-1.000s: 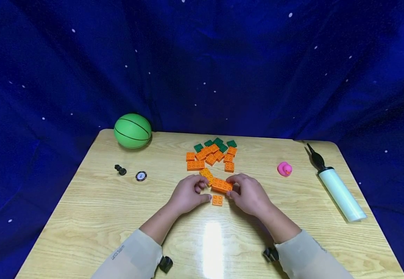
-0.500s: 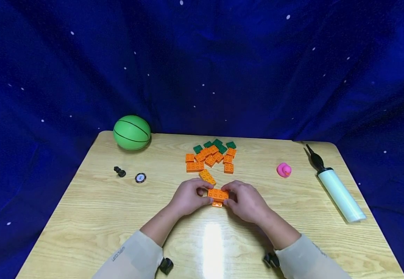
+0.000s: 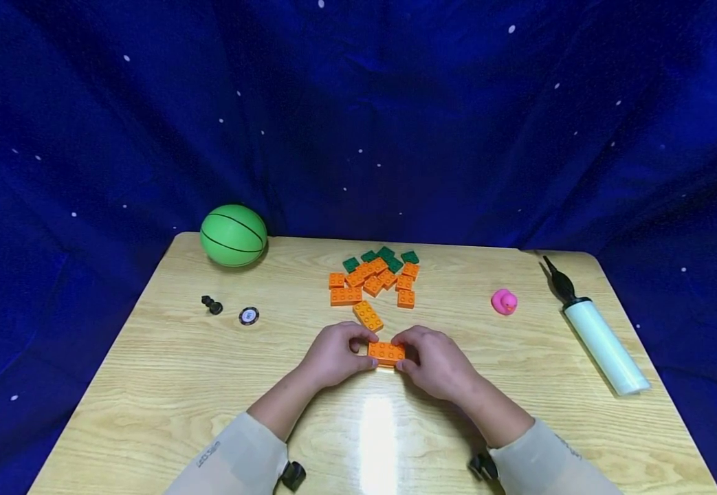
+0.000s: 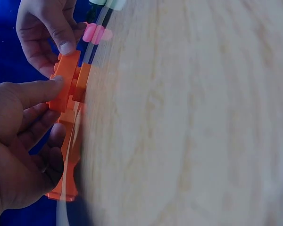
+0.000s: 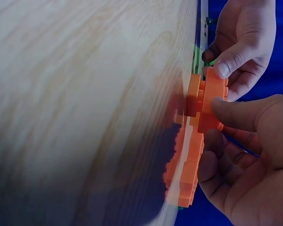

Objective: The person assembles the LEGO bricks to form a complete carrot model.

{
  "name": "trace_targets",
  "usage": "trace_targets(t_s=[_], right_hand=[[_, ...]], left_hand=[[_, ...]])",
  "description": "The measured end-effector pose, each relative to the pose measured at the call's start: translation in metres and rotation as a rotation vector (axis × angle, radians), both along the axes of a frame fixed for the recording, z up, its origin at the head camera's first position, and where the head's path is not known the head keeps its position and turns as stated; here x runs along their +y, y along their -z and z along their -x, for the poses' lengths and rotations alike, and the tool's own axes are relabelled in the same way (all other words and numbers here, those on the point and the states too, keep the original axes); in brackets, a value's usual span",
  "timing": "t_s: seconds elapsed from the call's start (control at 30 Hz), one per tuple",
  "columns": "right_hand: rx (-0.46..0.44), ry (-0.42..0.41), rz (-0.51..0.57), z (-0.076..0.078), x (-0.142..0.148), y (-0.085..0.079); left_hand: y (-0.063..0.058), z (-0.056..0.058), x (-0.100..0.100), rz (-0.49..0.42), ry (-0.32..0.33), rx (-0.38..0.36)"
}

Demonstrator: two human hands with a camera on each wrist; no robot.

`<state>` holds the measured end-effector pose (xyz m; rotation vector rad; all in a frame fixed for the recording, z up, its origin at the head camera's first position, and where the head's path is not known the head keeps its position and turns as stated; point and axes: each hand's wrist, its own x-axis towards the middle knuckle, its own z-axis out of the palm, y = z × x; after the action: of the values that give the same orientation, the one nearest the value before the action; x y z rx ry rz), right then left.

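Note:
Both hands pinch one long orange building brick (image 3: 386, 353), studs up, over the middle of the table. My left hand (image 3: 332, 354) grips its left end between thumb and fingers. Its right end is held the same way by my right hand (image 3: 437, 362). Directly beneath lies a small square orange brick (image 5: 193, 95), mostly hidden in the head view. Both wrist views show the small brick's studs in a narrow gap under the long one. Just behind the hands a lighter orange long brick (image 3: 368, 315) lies at a slant.
Farther back spreads a group of orange bricks (image 3: 346, 296) and green bricks (image 3: 385, 252). A green ball (image 3: 234, 235), a black chess-pawn-like piece (image 3: 212, 304) and a poker chip (image 3: 249, 315) sit left. At right are a pink rubber duck (image 3: 504, 301) and a hand pump (image 3: 605, 347).
The long brick has come left and toward the person, turned level, and lowered over the small brick. My left hand, earlier beside it, now grips its left end too.

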<state>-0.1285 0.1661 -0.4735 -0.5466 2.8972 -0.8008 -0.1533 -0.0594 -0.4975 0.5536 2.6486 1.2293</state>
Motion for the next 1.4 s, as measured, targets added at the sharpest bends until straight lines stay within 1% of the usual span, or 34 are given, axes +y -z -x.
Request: trace_targets(t_s=[0.17,0.3,0.47,0.63,0.83,1.03,1.13,1.27,1.4], right_hand=[[0.02,-0.011,-0.006,0.0,-0.001,0.0],[0.018,-0.016,-0.014,0.0,-0.002,0.0],[0.011,-0.016,-0.032,0.001,-0.002,0.001],[-0.008,-0.006,-0.039,0.003,-0.002,0.001],[-0.054,-0.007,-0.027,0.005,0.001,0.0],[-0.079,-0.036,0.022,0.012,0.007,-0.002],[-0.077,-0.03,0.054,0.017,0.007,-0.003],[-0.07,0.006,0.067,0.024,0.001,-0.005],[-0.062,0.046,0.057,0.031,-0.007,-0.006]], left_hand=[[0.0,0.0,0.0,0.006,0.005,-0.003],[0.0,-0.001,0.0,0.012,0.01,-0.009],[0.001,-0.002,0.001,0.024,-0.004,-0.023],[0.002,-0.001,0.002,0.025,-0.014,-0.035],[0.003,0.0,0.002,0.025,-0.003,-0.019],[0.002,0.001,0.002,0.0,-0.002,-0.028],[0.001,0.002,0.003,-0.007,-0.006,-0.032],[0.001,0.001,0.003,-0.005,-0.009,-0.027],[0.001,0.0,0.003,-0.007,-0.006,-0.028]])
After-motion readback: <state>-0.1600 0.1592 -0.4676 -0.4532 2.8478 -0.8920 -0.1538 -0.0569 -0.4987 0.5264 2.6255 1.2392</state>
